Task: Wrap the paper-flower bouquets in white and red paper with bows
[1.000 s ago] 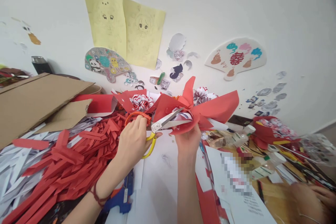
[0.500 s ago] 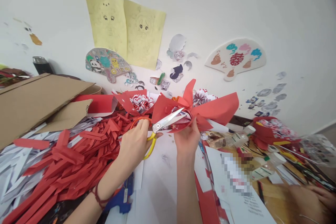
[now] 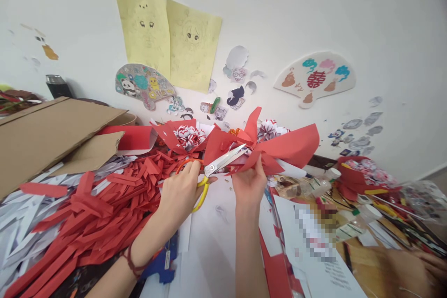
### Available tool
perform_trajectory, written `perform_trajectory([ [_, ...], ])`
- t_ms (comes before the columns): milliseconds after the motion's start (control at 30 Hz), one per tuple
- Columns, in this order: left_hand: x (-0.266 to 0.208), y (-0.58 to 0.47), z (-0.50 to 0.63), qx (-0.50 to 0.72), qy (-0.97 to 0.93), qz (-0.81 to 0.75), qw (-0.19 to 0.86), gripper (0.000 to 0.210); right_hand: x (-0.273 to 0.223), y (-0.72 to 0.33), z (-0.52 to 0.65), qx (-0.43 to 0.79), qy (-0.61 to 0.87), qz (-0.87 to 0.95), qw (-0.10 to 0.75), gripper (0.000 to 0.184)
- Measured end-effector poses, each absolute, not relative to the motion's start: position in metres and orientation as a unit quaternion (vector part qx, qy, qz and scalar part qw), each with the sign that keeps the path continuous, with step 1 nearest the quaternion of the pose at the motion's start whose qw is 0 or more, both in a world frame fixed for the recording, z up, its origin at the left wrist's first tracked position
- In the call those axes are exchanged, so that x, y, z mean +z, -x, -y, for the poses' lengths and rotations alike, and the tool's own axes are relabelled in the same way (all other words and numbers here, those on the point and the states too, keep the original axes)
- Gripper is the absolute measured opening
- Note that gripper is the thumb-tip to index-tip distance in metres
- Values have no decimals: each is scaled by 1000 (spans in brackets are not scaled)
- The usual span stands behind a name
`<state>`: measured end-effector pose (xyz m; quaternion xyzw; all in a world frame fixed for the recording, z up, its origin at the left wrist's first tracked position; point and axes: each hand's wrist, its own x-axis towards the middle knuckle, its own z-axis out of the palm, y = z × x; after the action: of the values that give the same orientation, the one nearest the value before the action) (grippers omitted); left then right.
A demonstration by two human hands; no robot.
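Note:
My left hand (image 3: 183, 186) is closed around the handles of a pair of scissors (image 3: 223, 162) with one yellow and one orange loop. Its blades point up and right, slightly parted, across a red paper bouquet wrap (image 3: 286, 146). My right hand (image 3: 249, 184) grips the base of that wrap from below, with the thumb up against a folded red flap. White paper shows inside the wrap beside the blade tips. Whether the blades have paper between them I cannot tell.
A heap of folded red paper strips (image 3: 115, 205) lies left, with white strips (image 3: 21, 219) beyond it. Cardboard (image 3: 59, 130) rests behind them. Red-and-white paper flowers (image 3: 189, 137) stand by the wall. Bottles (image 3: 359, 219) and another person's blurred hand (image 3: 412, 267) are on the right.
The scissor blades have drawn closer together. A red flap near my right thumb now covers more of the white paper. Both hands stay about where they were.

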<state>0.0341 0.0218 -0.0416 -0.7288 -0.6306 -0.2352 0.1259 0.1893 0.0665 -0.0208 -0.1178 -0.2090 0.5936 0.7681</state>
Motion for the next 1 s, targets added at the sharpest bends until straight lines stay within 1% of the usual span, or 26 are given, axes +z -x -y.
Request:
perform_trajectory([
  [200, -41, -36, -22, -231, 732, 632, 110, 18, -21, -189, -67, 594, 121, 191, 772, 28],
  [733, -47, -39, -25, -222, 750, 619, 72, 19, -18, -189, -67, 593, 106, 184, 776, 28],
  [833, -47, -41, -27, -241, 748, 617, 42, 21, -20, -190, -68, 594, 101, 165, 781, 27],
  [1000, -45, -38, -30, -321, 714, 621, -40, 28, -27, -199, -77, 594, 103, 148, 784, 24],
])
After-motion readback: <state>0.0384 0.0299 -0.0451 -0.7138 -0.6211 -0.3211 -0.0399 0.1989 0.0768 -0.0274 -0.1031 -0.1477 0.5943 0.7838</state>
